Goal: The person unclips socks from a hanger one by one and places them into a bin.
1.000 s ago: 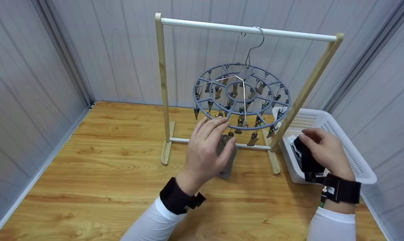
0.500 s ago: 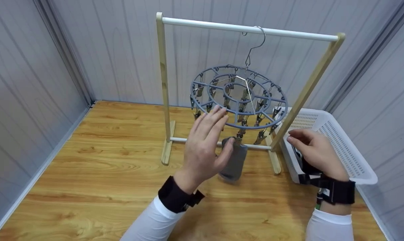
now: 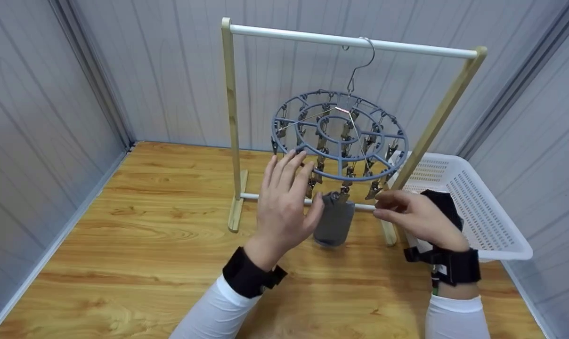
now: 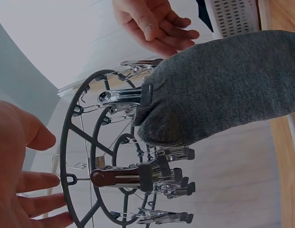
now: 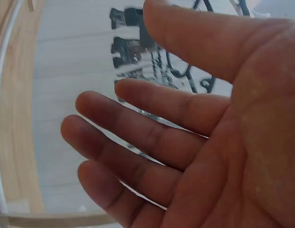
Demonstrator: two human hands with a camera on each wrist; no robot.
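A grey sock (image 3: pixel 335 226) hangs by its end from a metal clip (image 4: pixel 126 96) on the round blue-grey drying hanger (image 3: pixel 355 179). My left hand (image 3: pixel 284 207) is at the hanger's front left rim, fingers spread and nearly straight, with the sock just right of its thumb. It holds nothing; whether the fingertips touch the rim I cannot tell. To the right of the sock, my right hand (image 3: pixel 421 216) hovers below the hanger's rim near a hanging clip (image 3: pixel 374 189). Its fingers are loosely bent around nothing, as the right wrist view shows.
The hanger's hook (image 3: pixel 370 59) sits over the white top bar (image 3: pixel 294 35) of a wooden-legged stand. Behind my right hand is a white perforated basket (image 3: pixel 510 242) with black cloth (image 3: pixel 442 205) inside. Panelled walls enclose the wooden table (image 3: pixel 138 235).
The hanger has turned, carrying the sock to the right. My right hand has moved left from over the basket towards the hanger. The left hand has shifted only slightly.
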